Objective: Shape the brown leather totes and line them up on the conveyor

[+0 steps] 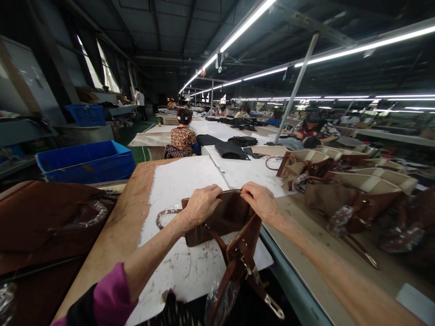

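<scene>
A brown handbag (251,237) stands at the near edge of the table, its top spread so that the dark brown inside shows. My left hand (203,203) pinches the bag's upper edge left of the middle. With thumb and fingers closed, my right hand (260,199) grips the same edge farther right. One handle (166,215) lies out to the left; the other, partly wrapped in clear plastic, hangs toward me. A strap with a metal end piece (273,305) dangles below the bag.
Several similar bags (367,190) crowd the right table. Brown bags or panels (50,226) lie at the left, beyond them a blue bin (84,163). White paper (180,181) covers the table. A co-worker (183,136) sits ahead, another person (314,129) at the right.
</scene>
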Tool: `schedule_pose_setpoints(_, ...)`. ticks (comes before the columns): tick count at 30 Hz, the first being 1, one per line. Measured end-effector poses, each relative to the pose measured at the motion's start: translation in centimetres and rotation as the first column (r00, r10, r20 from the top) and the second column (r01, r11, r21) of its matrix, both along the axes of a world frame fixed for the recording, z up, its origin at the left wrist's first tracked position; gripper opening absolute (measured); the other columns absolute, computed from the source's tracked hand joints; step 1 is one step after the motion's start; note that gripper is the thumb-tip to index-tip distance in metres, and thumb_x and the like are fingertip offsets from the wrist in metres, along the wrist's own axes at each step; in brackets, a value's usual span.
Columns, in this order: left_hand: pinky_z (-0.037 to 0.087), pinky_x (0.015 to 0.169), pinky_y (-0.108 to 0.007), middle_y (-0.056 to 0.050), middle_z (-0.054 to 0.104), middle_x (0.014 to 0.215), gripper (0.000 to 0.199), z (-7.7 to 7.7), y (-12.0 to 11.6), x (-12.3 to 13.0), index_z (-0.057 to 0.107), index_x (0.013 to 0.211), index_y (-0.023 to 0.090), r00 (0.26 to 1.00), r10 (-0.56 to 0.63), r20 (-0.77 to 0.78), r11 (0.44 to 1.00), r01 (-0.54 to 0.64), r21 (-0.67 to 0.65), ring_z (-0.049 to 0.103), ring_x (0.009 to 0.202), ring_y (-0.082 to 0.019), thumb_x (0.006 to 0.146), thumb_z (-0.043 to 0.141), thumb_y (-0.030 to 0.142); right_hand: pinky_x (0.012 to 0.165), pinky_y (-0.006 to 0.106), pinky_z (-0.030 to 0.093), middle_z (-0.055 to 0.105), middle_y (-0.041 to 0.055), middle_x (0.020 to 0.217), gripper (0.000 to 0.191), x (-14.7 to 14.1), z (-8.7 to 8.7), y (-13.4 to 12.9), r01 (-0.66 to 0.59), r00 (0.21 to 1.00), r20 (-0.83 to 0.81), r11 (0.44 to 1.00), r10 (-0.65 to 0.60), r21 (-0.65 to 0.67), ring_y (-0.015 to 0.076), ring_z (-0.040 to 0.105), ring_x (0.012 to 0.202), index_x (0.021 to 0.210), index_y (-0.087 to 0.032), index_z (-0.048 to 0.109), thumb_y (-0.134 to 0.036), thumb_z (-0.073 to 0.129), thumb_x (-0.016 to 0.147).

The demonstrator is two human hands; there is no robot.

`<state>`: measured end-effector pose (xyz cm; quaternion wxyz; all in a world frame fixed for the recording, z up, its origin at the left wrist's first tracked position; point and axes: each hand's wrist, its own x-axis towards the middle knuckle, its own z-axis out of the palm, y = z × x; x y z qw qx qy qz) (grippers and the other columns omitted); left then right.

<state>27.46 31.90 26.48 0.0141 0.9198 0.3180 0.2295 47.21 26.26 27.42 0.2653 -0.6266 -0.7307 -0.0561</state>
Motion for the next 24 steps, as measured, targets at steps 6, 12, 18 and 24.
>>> schedule_pose_setpoints(6, 0.039, 0.065, -0.023, 0.001, 0.058, 0.087, 0.008, 0.02, -0.03, 0.22, 0.049, 0.081, 0.021, 0.998, 0.048, 0.043, 0.998, -0.046, -0.040, 0.054, 0.076, -0.013, 0.080, 0.045, 0.028, 0.063, 0.023, 0.032, 0.053, -0.0015, 0.071, 0.013, -0.05, 0.25, -0.13, 0.028, 1.000, -0.004, 1.000, -0.028, -0.010, 0.0117, 0.047, 0.066, 0.063, -0.019, 0.049, -0.021, 0.047, 0.076)
schedule_pose_setpoints(12, 0.037, 0.063, -0.023, 0.001, 0.060, 0.079, 0.007, 0.25, -0.04, 0.41, 0.052, 0.078, 0.021, 0.991, 0.097, 0.087, 0.991, -0.087, -0.104, 0.054, 0.073, -0.014, 0.077, 0.046, 0.025, 0.061, 0.024, 0.031, 0.053, -0.0019, 0.067, 0.014, -0.16, 0.39, 0.02, 0.089, 0.996, 0.007, 0.996, -0.089, -0.015, 0.0117, 0.047, 0.064, 0.061, -0.019, 0.050, -0.021, 0.048, 0.075)
schedule_pose_setpoints(18, 0.037, 0.061, -0.023, 0.002, 0.060, 0.073, 0.008, 0.31, 0.04, 0.46, 0.052, 0.076, 0.021, 0.987, 0.114, 0.112, 0.986, -0.098, -0.137, 0.054, 0.068, -0.014, 0.076, 0.047, 0.027, 0.059, 0.024, 0.029, 0.053, -0.0023, 0.064, 0.015, -0.28, 0.61, -0.03, 0.128, 0.991, 0.029, 0.992, -0.127, -0.020, 0.0117, 0.046, 0.063, 0.060, -0.019, 0.048, -0.022, 0.049, 0.075)
schedule_pose_setpoints(24, 0.037, 0.062, -0.023, 0.001, 0.060, 0.071, 0.010, 0.30, 0.01, 0.52, 0.054, 0.075, 0.020, 0.984, 0.146, 0.106, 0.978, -0.127, -0.163, 0.054, 0.068, -0.014, 0.075, 0.046, 0.027, 0.055, 0.024, 0.027, 0.052, -0.0022, 0.061, 0.017, -0.46, 0.72, 0.11, 0.157, 0.987, 0.049, 0.987, -0.156, -0.030, 0.0120, 0.044, 0.060, 0.059, -0.020, 0.049, -0.025, 0.049, 0.076)
